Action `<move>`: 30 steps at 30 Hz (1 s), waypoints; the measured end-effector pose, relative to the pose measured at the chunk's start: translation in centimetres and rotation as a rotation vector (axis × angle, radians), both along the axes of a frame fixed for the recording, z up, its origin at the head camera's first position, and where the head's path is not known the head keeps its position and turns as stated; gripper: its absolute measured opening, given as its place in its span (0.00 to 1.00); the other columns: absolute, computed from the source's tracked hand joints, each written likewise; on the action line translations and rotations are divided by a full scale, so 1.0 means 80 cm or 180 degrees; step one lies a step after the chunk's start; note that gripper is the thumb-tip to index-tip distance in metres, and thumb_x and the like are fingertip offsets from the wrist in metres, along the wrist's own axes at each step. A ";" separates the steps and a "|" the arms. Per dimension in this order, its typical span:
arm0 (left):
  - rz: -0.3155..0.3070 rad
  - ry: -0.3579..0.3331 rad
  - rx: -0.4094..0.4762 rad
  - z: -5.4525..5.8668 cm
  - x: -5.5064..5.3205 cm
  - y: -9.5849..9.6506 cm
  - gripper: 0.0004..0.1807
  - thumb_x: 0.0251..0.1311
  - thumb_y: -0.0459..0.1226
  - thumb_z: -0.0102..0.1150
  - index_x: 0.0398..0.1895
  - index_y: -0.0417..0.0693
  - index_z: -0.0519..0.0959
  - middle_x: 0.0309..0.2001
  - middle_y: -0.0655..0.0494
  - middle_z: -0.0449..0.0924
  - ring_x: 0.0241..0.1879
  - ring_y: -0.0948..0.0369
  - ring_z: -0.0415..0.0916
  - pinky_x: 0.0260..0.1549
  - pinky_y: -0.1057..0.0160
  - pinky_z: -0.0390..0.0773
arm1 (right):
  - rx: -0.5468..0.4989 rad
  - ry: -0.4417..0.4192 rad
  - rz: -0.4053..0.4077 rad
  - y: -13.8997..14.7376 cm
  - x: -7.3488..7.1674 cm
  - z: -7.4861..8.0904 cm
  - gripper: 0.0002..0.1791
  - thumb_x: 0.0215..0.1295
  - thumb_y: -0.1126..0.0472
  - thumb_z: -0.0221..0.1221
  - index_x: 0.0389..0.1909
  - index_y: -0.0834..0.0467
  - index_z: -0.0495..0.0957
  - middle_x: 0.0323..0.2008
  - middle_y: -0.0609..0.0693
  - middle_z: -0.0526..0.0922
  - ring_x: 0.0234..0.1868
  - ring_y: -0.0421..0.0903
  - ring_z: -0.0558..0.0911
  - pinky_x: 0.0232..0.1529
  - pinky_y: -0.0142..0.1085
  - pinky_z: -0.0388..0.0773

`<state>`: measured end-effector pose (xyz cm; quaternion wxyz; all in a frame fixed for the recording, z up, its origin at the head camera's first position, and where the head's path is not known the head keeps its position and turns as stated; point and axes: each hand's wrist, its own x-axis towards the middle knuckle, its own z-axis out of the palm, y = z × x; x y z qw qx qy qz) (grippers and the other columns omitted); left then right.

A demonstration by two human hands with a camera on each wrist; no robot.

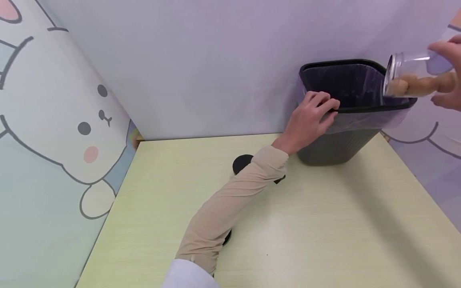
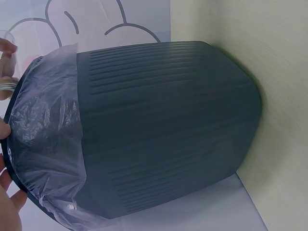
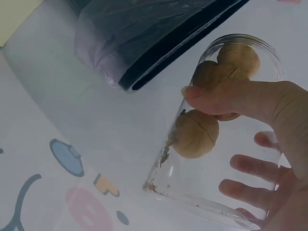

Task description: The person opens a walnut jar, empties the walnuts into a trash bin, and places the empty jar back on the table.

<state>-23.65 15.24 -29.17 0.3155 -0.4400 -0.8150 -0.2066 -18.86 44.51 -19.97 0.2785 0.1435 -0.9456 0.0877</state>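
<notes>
A dark trash bin (image 1: 327, 146) with a thin translucent bag (image 1: 363, 122) folded over its black rim stands at the back right of the table. My left hand (image 1: 309, 118) grips the near left part of that rim, fingers over the edge. At the right edge of the head view, my right hand (image 1: 451, 56) holds a clear jar (image 1: 410, 60) on its side, its mouth over the right of the bin. Inside the jar lie several walnuts (image 3: 196, 134), with brown crumbs (image 3: 164, 156) along the wall in the right wrist view.
On the pale table (image 1: 162, 192), a round black lid-like thing (image 1: 242, 163) lies partly hidden behind the left sleeve (image 1: 230, 200). Another dark round edge (image 1: 227, 238) shows beside the forearm. A pale wall (image 1: 201, 72) rises behind, and cartoon-printed walls (image 1: 47, 120) stand at the sides.
</notes>
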 end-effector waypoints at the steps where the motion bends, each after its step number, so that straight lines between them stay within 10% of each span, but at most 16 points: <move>1: 0.0005 0.0007 0.0003 0.000 0.000 0.000 0.13 0.68 0.43 0.49 0.48 0.53 0.81 0.47 0.58 0.74 0.52 0.59 0.65 0.52 0.76 0.63 | 0.0002 -0.0041 -0.0035 -0.005 0.002 0.002 0.65 0.14 0.85 0.65 0.69 0.64 0.55 0.63 0.74 0.56 0.64 0.68 0.56 0.67 0.53 0.49; 30: -0.0023 0.0045 0.0031 -0.002 0.007 0.002 0.13 0.69 0.43 0.49 0.48 0.54 0.81 0.47 0.57 0.74 0.52 0.59 0.65 0.52 0.76 0.63 | 0.0184 -0.0248 -0.0368 -0.015 0.008 0.004 0.61 0.17 0.87 0.64 0.67 0.68 0.54 0.59 0.77 0.55 0.58 0.72 0.55 0.64 0.59 0.52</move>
